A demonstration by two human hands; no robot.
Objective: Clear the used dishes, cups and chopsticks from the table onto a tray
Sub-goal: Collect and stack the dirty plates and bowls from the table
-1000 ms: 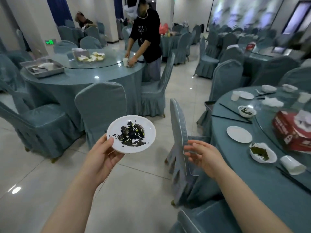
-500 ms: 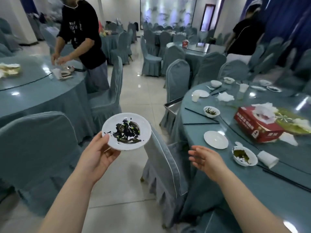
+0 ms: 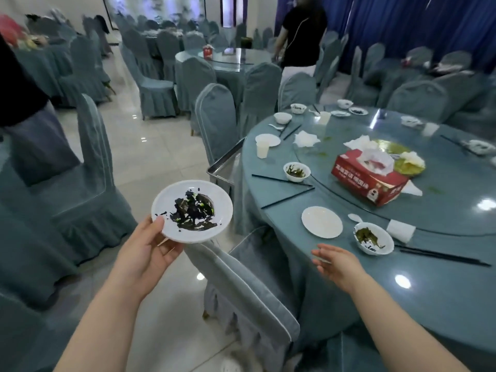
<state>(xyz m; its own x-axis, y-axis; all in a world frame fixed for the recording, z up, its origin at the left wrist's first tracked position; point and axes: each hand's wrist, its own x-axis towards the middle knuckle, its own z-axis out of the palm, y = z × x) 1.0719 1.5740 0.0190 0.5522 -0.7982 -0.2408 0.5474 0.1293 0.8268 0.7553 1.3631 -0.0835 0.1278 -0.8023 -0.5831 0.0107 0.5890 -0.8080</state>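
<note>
My left hand point(image 3: 146, 253) holds a white plate point(image 3: 192, 210) smeared with dark scraps, thumb on its rim, out over the floor. My right hand point(image 3: 336, 264) hovers with relaxed fingers at the near edge of the round blue table point(image 3: 442, 304), holding nothing. Just beyond it lie a clean white plate point(image 3: 322, 222), a bowl with green leftovers point(image 3: 373, 238), a tipped cup point(image 3: 401, 230) and black chopsticks point(image 3: 440, 257). Farther along are another bowl point(image 3: 296, 171), crossed chopsticks point(image 3: 287, 196) and an upright cup point(image 3: 262, 149). A metal tray point(image 3: 224, 167) sits on a chair at the table's left edge.
A red tissue box point(image 3: 369, 181) sits on the glass turntable with crumpled napkins. A covered chair point(image 3: 241, 280) stands between my arms. More dishes line the table's far rim. One person stands at the left edge, another point(image 3: 300, 36) near a far table.
The view has swung right, bringing the dirty table fully into sight. My left hand still carries the plate; my right hand has moved closer to the table's edge.
</note>
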